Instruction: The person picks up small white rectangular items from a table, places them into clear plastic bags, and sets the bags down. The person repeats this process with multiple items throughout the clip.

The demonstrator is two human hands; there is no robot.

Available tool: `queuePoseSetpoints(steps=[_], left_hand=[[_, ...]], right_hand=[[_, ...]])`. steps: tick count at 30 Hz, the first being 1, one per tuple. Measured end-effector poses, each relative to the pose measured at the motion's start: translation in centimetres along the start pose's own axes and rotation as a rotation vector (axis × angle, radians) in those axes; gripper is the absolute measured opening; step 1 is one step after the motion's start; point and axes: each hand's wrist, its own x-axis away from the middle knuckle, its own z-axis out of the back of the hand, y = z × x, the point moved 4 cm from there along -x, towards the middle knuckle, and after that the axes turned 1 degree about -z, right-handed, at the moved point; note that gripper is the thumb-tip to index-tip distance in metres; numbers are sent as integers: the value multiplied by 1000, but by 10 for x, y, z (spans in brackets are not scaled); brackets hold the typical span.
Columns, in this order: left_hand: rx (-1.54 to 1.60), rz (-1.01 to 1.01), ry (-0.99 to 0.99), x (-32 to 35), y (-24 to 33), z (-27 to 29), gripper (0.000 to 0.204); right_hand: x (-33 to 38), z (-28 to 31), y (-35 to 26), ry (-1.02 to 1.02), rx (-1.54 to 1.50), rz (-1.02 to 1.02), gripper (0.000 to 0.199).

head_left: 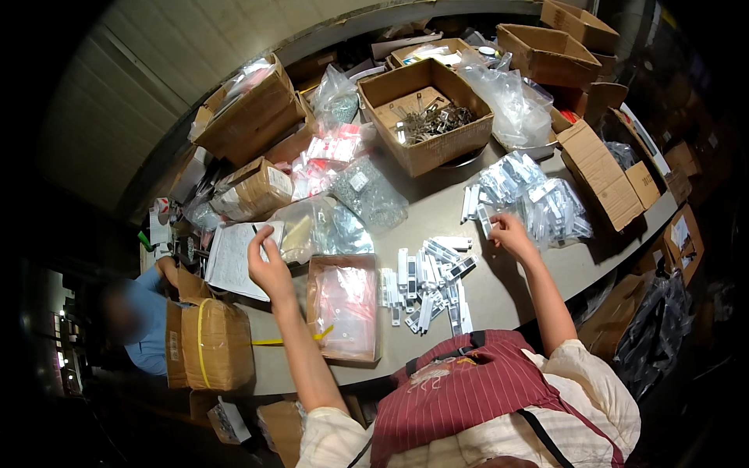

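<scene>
My right hand [511, 235] is closed on a slim white-and-grey plastic piece [484, 221], held upright at the left edge of some clear bags of similar pieces [552, 204]. My left hand [269, 267] is raised over the right side of an open notebook [231, 261]. Its fingers are drawn together, and a small dark tip shows beside them; what they hold is too small to name. Between my hands, a loose heap of white plastic pieces with dark windows [427, 282] lies on the table. Left of the heap stands a shallow cardboard box [374, 312] lined with pinkish plastic bags.
A big carton of metal parts [450, 154] stands at the back middle. Bags of small parts [369, 193] lie in front of it. An open carton [601, 175] is at the right edge. At the left, a person in blue [148, 320] is beside a yellow-strapped box [214, 343].
</scene>
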Motion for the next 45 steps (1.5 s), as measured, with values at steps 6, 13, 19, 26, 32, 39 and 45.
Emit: queuePoseSetpoints(steps=[6, 13, 19, 26, 32, 39, 45], left_hand=[[349, 303, -612, 129, 73, -72, 17], [313, 153, -1071, 183, 104, -120, 27], [351, 84, -975, 228, 82, -117, 26], [346, 139, -837, 257, 72, -101, 27], [255, 324, -739, 252, 84, -84, 17], [1179, 876, -564, 251, 73, -79, 15], [1180, 1171, -910, 268, 78, -96, 20]], right_hand=[[107, -57, -73, -490, -531, -70, 48], [149, -81, -80, -945, -424, -38, 42], [159, -98, -48, -722, -502, -285, 28], [166, -107, -41, -517, -541, -355, 28], [161, -110, -29, -587, -480, -291, 33], [149, -93, -44, -304, -500, -278, 42], [143, -101, -38, -217, -506, -34, 36]])
